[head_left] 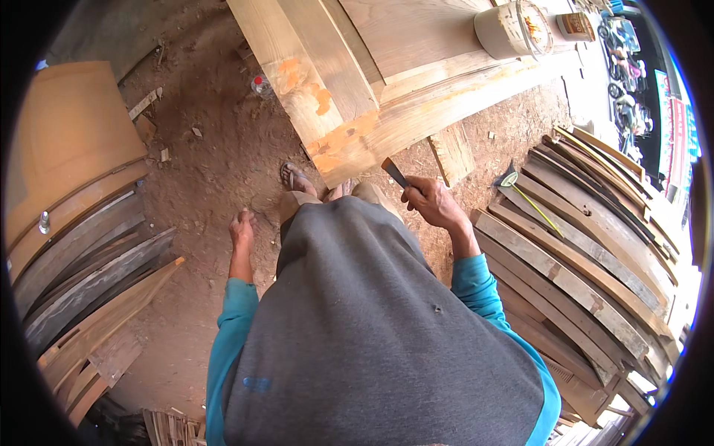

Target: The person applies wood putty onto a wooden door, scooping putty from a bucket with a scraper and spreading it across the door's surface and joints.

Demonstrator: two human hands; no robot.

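Observation:
My right hand [435,202] is closed round the handle of a putty knife [395,172]. Its dark blade points up and to the left, with orange at the tip. Just beyond that tip is the corner of a wooden panel [431,37] with a pale frame. Orange filler [342,134] is smeared over the joint at this corner, and more patches mark the frame piece running away from me. My left hand [242,225] hangs low at my left side, touching nothing, its fingers curled in and partly hidden from view.
A white bucket [502,33] with orange smears and a smaller tub [575,27] stand on the panel. Stacked boards [580,245] lie at right, a green-and-yellow tool [520,189] among them. More boards [82,245] fill the left. A red-capped bottle [259,85] lies on the dirt floor.

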